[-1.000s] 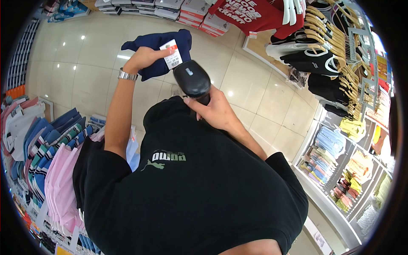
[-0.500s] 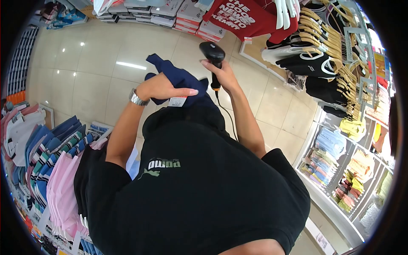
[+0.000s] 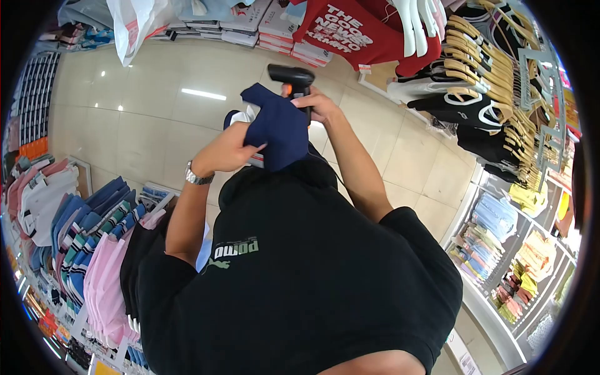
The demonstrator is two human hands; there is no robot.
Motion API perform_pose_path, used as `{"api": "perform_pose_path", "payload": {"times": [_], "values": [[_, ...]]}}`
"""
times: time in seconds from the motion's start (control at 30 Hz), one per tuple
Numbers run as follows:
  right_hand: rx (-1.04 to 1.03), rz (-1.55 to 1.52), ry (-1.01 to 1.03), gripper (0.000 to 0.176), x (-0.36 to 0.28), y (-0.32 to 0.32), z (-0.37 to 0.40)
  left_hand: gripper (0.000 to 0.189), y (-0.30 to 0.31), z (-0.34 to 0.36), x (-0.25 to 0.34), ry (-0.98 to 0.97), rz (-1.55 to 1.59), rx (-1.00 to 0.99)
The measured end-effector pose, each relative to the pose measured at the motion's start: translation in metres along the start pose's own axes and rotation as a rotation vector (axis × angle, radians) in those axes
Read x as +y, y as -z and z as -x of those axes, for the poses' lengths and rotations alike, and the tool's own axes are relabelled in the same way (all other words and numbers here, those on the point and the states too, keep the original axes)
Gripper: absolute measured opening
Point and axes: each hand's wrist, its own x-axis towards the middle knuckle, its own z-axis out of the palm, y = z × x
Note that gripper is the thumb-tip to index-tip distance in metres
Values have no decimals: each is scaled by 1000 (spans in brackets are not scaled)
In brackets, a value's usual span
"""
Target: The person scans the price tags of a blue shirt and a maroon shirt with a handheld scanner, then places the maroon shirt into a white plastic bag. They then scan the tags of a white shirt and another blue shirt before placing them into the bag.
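Observation:
My left hand, with a metal watch on the wrist, grips a folded navy blue garment and holds it up in front of my chest. A white tag edge shows just under the garment. My right hand is closed around the handle of a black barcode scanner, held just behind and to the right of the garment, its head pointing left. A cable runs down from the scanner along my right arm. My black shirt fills the lower part of the head view.
A rack of pink, striped and blue folded shirts stands at the left. Black and red shirts on wooden hangers hang at the upper right. Shelves with folded clothes run along the right. Stacked boxes sit on the tiled floor.
The scanner went from close to the tag, up and away to the right. My left hand turned the navy garment so the tag faces down, then raised it toward the scanner.

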Motion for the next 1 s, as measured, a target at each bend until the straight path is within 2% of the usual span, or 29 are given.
{"api": "perform_pose_path", "payload": {"times": [0.03,0.17,0.2,0.3,0.4,0.5,0.53,0.6,0.63,0.67,0.7,0.77,0.83,0.87,0.97,1.0], "values": [[6,5,48,38,-13,1,1,28,8,1,-4,88,27,14],[91,128,200,37,-76,-24,9,40,14,-2,-27,51,318,203],[121,146,230,37,-92,-34,11,50,15,-4,-24,116,387,208],[92,189,285,35,-127,-76,9,58,6,-18,-10,23,243,287],[-45,289,351,38,-150,-118,1,61,-4,-31,8,99,-50,335],[-190,494,436,37,-161,-145,-8,52,-21,-68,-17,-47,-21,494],[-218,489,417,37,-165,-155,-8,48,-22,-80,-18,-135,-120,626],[-261,502,414,37,-172,-165,-4,38,-11,-91,-37,-111,-14,663],[-281,553,408,36,-178,-167,0,36,-8,-91,-30,-189,-34,773],[-289,627,344,45,-184,-156,5,34,-5,-91,-24,-264,-63,884],[-294,701,279,55,-190,-143,12,33,2,-86,-27,-189,-99,872],[-416,756,181,63,-216,-142,35,34,16,-82,-9,-219,297,875],[-610,940,449,76,-223,-121,31,32,24,-74,16,-273,797,831],[-689,1009,599,83,-226,-110,29,27,22,-73,32,-307,513,968],[-210,703,487,69,-219,-111,27,26,30,-66,74,-515,499,887],[-66,741,540,68,-210,-114,17,31,35,-62,82,-503,661,848]]}}
